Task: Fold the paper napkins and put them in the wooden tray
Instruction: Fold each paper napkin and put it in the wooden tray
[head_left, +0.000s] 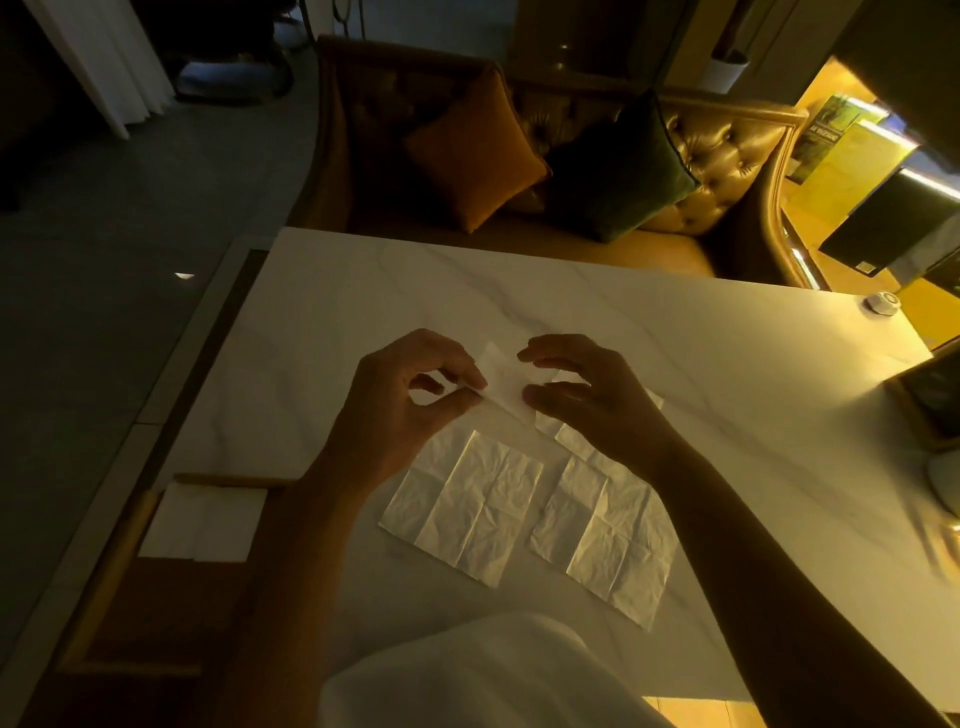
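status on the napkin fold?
Left hand pinching napkin being folded, right hand pressing it. Folded napkins in wooden tray. Unfolded napkins waiting.

arms bare – no sleeves | white garment (467, 670) – lower frame

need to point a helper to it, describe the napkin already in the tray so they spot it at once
Start at the white marble table and go to its left edge, where the wooden tray sits. The folded napkin lies at its far end: smooth and compact, unlike the creased open napkins mid-table.
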